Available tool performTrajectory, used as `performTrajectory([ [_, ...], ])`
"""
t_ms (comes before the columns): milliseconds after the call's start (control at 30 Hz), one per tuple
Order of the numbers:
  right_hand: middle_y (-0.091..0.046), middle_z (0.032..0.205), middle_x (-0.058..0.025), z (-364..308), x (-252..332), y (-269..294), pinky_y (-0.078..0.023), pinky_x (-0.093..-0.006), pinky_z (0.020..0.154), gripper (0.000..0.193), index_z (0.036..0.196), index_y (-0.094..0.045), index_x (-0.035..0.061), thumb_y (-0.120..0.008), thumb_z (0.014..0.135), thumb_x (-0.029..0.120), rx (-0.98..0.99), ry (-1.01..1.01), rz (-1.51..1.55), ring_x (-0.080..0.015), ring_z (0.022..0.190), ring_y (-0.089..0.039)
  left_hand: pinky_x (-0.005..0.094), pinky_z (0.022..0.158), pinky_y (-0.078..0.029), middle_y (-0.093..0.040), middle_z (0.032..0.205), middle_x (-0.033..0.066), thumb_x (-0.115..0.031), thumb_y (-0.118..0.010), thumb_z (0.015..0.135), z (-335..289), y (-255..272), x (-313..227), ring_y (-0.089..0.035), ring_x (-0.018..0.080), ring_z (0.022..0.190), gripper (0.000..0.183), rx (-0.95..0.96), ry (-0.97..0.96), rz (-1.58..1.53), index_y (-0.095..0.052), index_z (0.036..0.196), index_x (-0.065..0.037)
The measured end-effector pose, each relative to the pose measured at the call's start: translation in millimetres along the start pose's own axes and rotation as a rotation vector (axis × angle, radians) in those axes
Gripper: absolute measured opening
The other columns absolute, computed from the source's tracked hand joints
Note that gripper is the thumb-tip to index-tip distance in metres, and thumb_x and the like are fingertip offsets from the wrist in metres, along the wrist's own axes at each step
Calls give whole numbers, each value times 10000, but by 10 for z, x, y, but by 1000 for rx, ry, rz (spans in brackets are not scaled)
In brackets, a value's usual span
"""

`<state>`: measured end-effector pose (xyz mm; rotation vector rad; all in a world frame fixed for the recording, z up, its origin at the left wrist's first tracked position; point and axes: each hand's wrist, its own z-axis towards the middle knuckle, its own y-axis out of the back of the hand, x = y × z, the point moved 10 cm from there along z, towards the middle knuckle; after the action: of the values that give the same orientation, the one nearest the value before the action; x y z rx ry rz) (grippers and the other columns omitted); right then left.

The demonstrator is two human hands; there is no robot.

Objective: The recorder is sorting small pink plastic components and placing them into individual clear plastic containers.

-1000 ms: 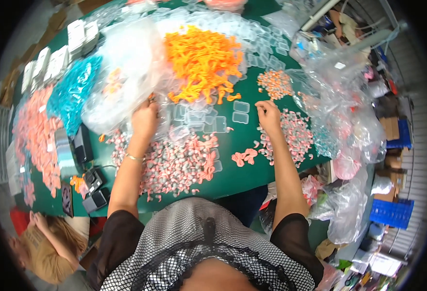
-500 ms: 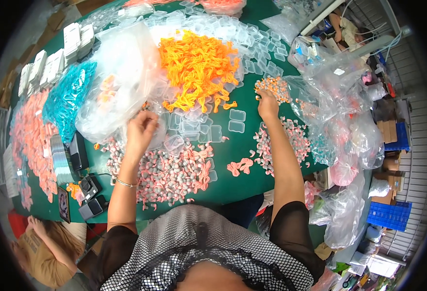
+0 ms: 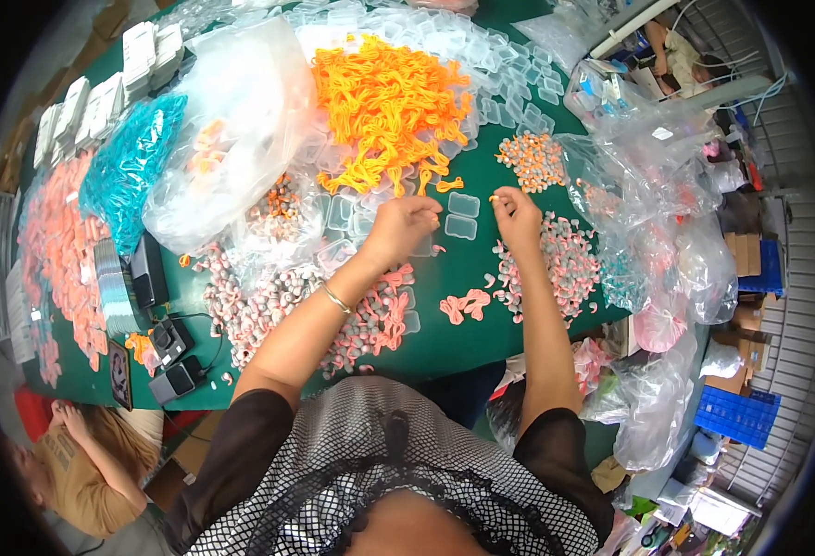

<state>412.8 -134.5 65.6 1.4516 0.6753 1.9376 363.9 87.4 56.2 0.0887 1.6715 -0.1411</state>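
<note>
My left hand (image 3: 400, 232) is over the middle of the green table, its fingers pinched together near a small orange bit I cannot make out well. To its right, my right hand (image 3: 519, 222) pinches a small orange-and-grey piece, shaped like an earplug, at its fingertips. Between the hands lie two clear plastic case halves (image 3: 462, 216), side by side. Beyond them is a heap of orange cord bundles (image 3: 384, 111). Orange-and-grey pieces (image 3: 530, 161) are piled beyond my right hand, and pink-and-grey pieces (image 3: 570, 269) lie beside its wrist.
A larger heap of pink-and-grey pieces (image 3: 259, 315) lies below my left forearm. Pink cord bundles (image 3: 464, 306) sit near the front edge. A big clear bag (image 3: 241, 120) and a teal bag (image 3: 134, 171) stand left; plastic bags (image 3: 667, 259) crowd the right. Another person (image 3: 93, 473) sits lower left.
My left hand has moved right, from the clear bag to the middle of the table. My right hand has drawn back from the orange-and-grey pile with a small piece.
</note>
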Motion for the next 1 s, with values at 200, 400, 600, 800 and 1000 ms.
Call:
performTrajectory([
  [200,-634,780,-53,-389,288,-87,-478,-315,606,154,869,-666,74,-719,726,48,39,-14,93,-195,683,-601,391,667,-521,-658,822,157,-52,-669,734,179,-433,-93,-641,335,740,117,30,-292,601,-705,845,-57],
  [400,-636,799,-30,-423,275,-188,-456,-379,676,140,811,-669,114,-738,693,85,11,94,-77,-250,764,-606,409,685,-518,-635,840,134,-64,-629,733,307,-690,-1,-637,319,797,92,94,-355,907,-700,791,-70],
  [600,-583,816,-19,-459,414,-219,-405,-428,738,102,777,-670,141,-739,702,146,13,169,-268,-254,829,-567,406,702,-517,-623,791,134,-76,-623,700,299,-750,-21,-630,317,826,64,77,-425,975,-677,734,-70],
  [800,-567,826,-20,-565,487,-211,-373,-434,770,49,781,-667,130,-684,750,164,49,202,-318,-251,849,-551,409,725,-511,-598,796,153,-93,-631,697,167,-783,63,-609,337,829,73,110,-433,892,-671,751,-64],
  [1000,-577,832,-39,-461,534,-205,-371,-436,765,46,814,-661,119,-631,788,142,78,273,-360,-256,841,-554,406,765,-505,-562,886,145,-58,-666,669,192,-740,52,-591,331,892,229,168,-478,811,-647,896,-50],
])
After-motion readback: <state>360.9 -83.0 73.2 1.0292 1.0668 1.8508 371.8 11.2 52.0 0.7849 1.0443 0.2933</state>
